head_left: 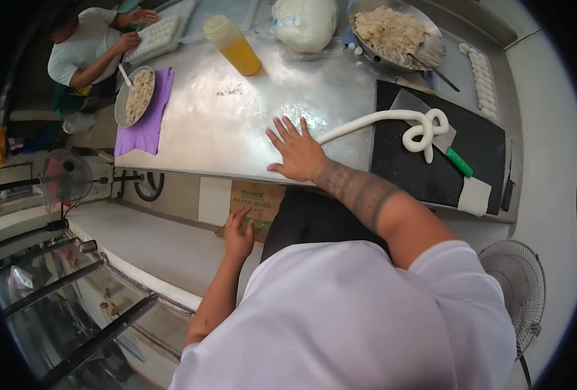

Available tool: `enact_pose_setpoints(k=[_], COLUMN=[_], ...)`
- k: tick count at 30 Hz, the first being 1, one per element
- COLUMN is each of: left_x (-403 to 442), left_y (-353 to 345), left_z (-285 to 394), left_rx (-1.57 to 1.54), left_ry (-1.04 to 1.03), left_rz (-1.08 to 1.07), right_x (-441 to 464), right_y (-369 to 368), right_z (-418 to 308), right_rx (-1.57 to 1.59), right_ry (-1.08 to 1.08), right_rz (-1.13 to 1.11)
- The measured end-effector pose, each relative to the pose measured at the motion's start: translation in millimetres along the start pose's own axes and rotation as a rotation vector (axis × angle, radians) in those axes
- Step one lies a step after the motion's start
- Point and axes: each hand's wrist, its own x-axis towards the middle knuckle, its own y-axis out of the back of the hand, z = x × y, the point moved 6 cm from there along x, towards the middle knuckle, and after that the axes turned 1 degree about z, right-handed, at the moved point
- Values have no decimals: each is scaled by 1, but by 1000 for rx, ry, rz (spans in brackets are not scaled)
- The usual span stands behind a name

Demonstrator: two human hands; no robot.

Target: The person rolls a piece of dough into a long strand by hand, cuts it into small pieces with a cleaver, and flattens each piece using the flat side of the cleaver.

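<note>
Steel worktop (200, 123): broad, silver-grey, glistening near the middle; in a kitchen, with a wire-caged fan (514, 286) near the right end and a second fan (67, 175) past the left.
White smooth rope of dough (392, 115): lying partly on the steel, partly on a black rectangular cutting board (399, 179); nearly straight toward the right hand (296, 153), looped over itself at the other end, across the blade of a green-handled steel knife (458, 161).
Right hand: palm down over the worktop near the front edge, below a tattooed forearm; fingers fanned wide apart; touching the dough or just beside it at the little-finger side — cannot tell which.
Left hand (238, 233): lower than the front edge, before a brown cardboard box (265, 192) printed "PAPER BOWL"; fingers loosely bent, slightly apart.
Board corner: white square cloth (475, 197), near the green handle.
Back of the worktop: clear squeeze bottle of yellow liquid (236, 49), upright; large white lump in clear plastic (304, 25); round metal bowl (434, 42) heaped with pale shredded filling, dark-handled utensil (442, 77) jutting over the rim.
Far right: row of white dough pieces (482, 84), beyond the board.
Left end: purple cloth (144, 133), under a shallow round bowl (120, 108) of pale minced filling with a white-handled spoon (125, 75).
Far left corner: co-worker in a white shirt (80, 58) — both hands at a white tray (183, 26) of small dough pieces.
</note>
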Motion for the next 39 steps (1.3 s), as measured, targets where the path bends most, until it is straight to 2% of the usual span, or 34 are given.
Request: enact_pose_setpoints(k=[4,7,10,13,14,16,18,19,22,25,28,31,34,35,37,38,39], left_x=[-41,-45,-30,10,25,53,78,94,132,168,196,207,200,197,191,194,198], left_y=[18,22,17,24,28,37,40,40,43,34,25,5,-37,-43,-50,-54,-55], left_z=[-18,-25,-39,-31,-29,-20,-13,-8,20,39,68,101,116,124,137,135,134], left_rx=[-81,-65,-21,-12,-8,-1,-116,-175,-130,-238,-237,-211,-197,-116,49,19,8], left_ry=[237,202,85,-91,-110,-142,-71,-43,-154,-114,-213,-267,-511,-504,-483,-490,-470], left_rz=[-5,-36,-73,-43,-44,-42,-109,-141,-173,-162,-125,-144,-111,-102,-93,-63,-74], right_x=[79,92,39,-47,-73,-104,-102,-87,-12,66,90,56,-8,-27,-54,-63,-69], right_y=[-1,-1,9,-7,-8,-16,-14,-11,-1,-1,11,38,57,62,66,63,60], right_z=[5,1,-6,-23,-26,-23,-25,-23,-26,-1,33,86,143,155,157,152,142], right_rx=[10,28,54,63,128,63,39,34,4,20,158,386,583,641,461,372,258], right_ry=[-66,-80,-100,-49,-22,15,52,4,-137,-316,-343,-212,-404,-478,-421,-392,-327], right_rz=[119,173,180,23,13,-8,-27,-7,68,204,373,603,465,410,204,100,106])
